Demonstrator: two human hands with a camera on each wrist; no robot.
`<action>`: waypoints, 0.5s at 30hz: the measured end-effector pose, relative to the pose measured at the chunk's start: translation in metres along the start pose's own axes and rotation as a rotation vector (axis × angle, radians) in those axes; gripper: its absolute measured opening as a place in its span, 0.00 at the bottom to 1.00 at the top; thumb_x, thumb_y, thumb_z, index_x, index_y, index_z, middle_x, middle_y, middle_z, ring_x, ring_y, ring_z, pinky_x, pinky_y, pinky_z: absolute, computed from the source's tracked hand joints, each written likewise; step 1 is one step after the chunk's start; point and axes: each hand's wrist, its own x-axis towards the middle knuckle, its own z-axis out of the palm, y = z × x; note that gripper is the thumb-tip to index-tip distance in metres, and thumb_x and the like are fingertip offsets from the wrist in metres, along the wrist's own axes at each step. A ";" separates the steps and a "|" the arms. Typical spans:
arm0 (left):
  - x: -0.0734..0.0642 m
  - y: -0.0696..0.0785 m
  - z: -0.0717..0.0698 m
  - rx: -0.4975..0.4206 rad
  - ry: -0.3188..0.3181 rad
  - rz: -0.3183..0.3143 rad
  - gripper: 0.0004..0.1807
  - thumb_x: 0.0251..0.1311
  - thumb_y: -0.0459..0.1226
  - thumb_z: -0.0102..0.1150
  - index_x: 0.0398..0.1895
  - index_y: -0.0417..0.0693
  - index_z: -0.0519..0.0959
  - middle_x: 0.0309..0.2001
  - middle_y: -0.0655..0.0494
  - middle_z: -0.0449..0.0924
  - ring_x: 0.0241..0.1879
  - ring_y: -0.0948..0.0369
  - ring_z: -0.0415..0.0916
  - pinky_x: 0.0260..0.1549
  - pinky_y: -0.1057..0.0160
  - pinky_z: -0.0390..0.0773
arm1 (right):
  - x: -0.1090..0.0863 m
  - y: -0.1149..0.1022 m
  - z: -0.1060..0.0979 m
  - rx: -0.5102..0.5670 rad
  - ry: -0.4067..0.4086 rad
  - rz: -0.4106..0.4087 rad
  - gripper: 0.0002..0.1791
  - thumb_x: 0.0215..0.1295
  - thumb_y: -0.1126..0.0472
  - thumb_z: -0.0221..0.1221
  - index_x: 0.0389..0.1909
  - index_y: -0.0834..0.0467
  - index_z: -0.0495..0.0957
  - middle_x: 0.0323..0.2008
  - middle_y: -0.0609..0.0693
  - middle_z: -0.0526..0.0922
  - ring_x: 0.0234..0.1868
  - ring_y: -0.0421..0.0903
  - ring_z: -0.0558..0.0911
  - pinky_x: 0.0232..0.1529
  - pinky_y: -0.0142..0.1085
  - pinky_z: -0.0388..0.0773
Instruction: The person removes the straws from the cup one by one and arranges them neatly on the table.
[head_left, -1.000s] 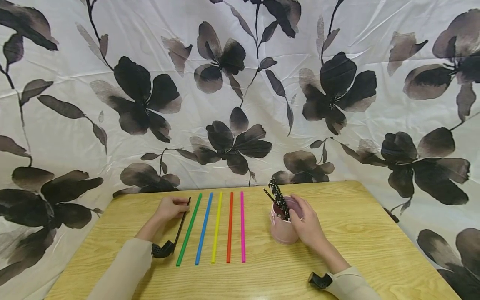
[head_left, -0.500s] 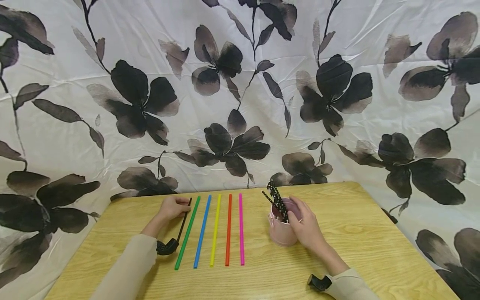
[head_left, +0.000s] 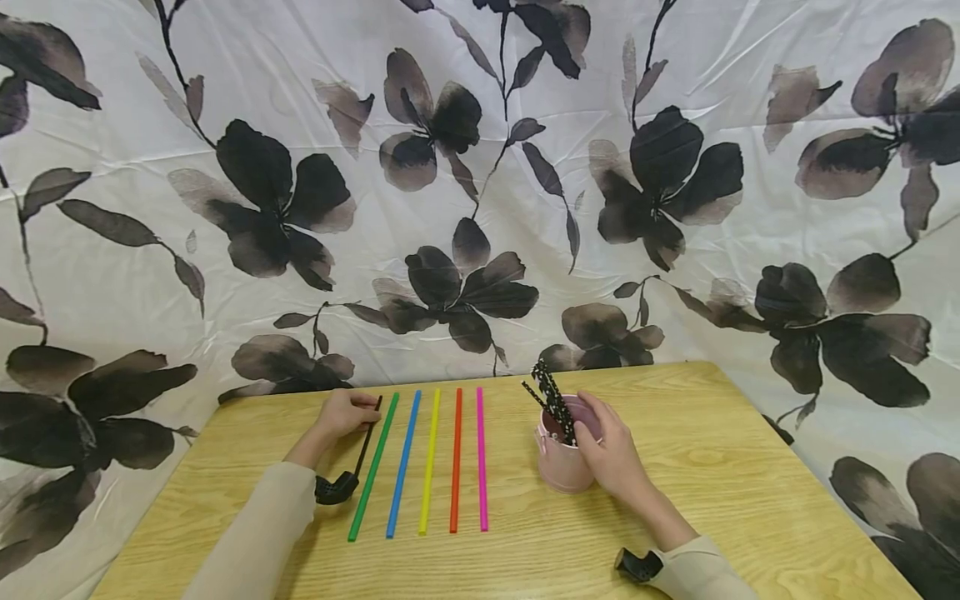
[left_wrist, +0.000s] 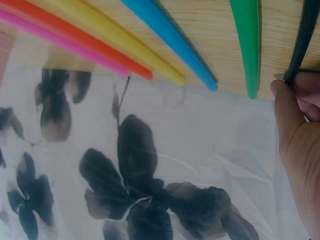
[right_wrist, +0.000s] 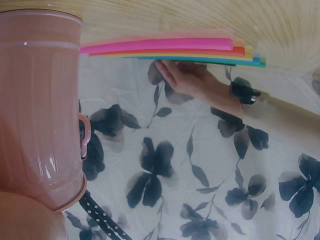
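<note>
My left hand [head_left: 347,417] pinches a black straw [head_left: 367,446] near its far end, between thumb and fingertips. In the left wrist view this black straw [left_wrist: 304,37] lies beside the green straw [left_wrist: 248,45], with a narrow gap between them. To its right a blue straw [head_left: 403,464], a yellow straw [head_left: 430,462], a red straw [head_left: 456,461] and a pink straw [head_left: 482,459] lie in a row. My right hand [head_left: 613,446] grips the rim of a small pink pail [head_left: 564,468], which stands upright. Black straws with white dots [head_left: 557,400] lean out of it.
The wooden table [head_left: 720,467] ends just beyond the straws' far tips. Behind it hangs a white cloth [head_left: 465,117] with dark flowers. A small handle [right_wrist: 86,135] sticks out from the pail's side.
My left hand has shifted the black straw slightly right, closer to the green one. The head view has moved a little. My right hand keeps its grip on the pail.
</note>
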 end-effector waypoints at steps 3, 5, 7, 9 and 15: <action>0.000 -0.001 -0.001 0.000 -0.011 0.001 0.18 0.47 0.31 0.63 0.44 0.34 0.76 0.34 0.47 0.78 0.28 0.58 0.78 0.26 0.62 0.78 | 0.000 -0.001 0.000 0.001 -0.007 0.000 0.25 0.60 0.59 0.52 0.60 0.55 0.62 0.54 0.52 0.69 0.55 0.49 0.67 0.54 0.47 0.62; 0.001 -0.001 -0.001 -0.007 -0.018 -0.002 0.18 0.48 0.31 0.63 0.44 0.34 0.76 0.34 0.47 0.78 0.29 0.58 0.78 0.26 0.62 0.78 | 0.001 -0.001 -0.001 0.004 -0.009 -0.003 0.25 0.60 0.59 0.52 0.60 0.55 0.62 0.54 0.53 0.69 0.55 0.50 0.67 0.54 0.47 0.62; 0.001 -0.002 -0.001 -0.003 -0.026 0.003 0.18 0.48 0.31 0.63 0.44 0.33 0.75 0.34 0.46 0.78 0.29 0.58 0.78 0.26 0.62 0.78 | 0.000 0.000 -0.001 0.001 -0.008 -0.007 0.25 0.60 0.59 0.52 0.60 0.55 0.62 0.53 0.53 0.69 0.55 0.50 0.67 0.54 0.47 0.62; 0.001 -0.001 -0.001 0.001 -0.024 0.002 0.18 0.47 0.31 0.63 0.44 0.33 0.76 0.34 0.46 0.77 0.28 0.58 0.78 0.26 0.62 0.78 | 0.000 0.000 -0.001 -0.003 -0.004 -0.009 0.25 0.60 0.60 0.52 0.60 0.55 0.63 0.53 0.53 0.70 0.55 0.50 0.67 0.54 0.46 0.63; 0.001 -0.001 -0.001 0.020 -0.012 0.006 0.17 0.47 0.31 0.63 0.43 0.35 0.77 0.32 0.48 0.78 0.27 0.59 0.77 0.25 0.63 0.78 | 0.000 0.001 -0.001 -0.021 -0.012 -0.016 0.25 0.60 0.61 0.51 0.60 0.55 0.62 0.53 0.53 0.70 0.55 0.50 0.67 0.54 0.47 0.63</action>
